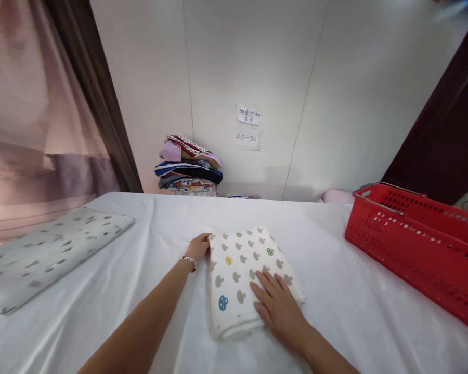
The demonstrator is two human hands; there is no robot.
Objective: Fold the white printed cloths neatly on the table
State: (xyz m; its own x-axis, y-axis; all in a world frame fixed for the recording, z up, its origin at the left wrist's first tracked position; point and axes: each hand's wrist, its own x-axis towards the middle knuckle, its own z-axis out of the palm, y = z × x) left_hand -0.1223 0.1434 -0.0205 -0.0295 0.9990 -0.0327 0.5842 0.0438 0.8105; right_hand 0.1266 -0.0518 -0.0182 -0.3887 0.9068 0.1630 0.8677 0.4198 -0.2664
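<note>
A white folded cloth (244, 280) printed with grey, yellow, green and blue mushrooms lies on the white-covered table in front of me. At its far left corner my left hand (200, 246) has its fingers closed on the edge, with the fingertips partly hidden. A bracelet circles that wrist. My right hand (278, 306) rests palm down with fingers spread on the near right part of the cloth. The layers show along the near edge.
Another folded cloth (58, 249), white with grey shapes, lies at the left. A red basket (413, 259) with metal handles stands at the right. Behind the table rises a stack of folded textiles (189, 169). Paper notes (248, 127) hang on the wall.
</note>
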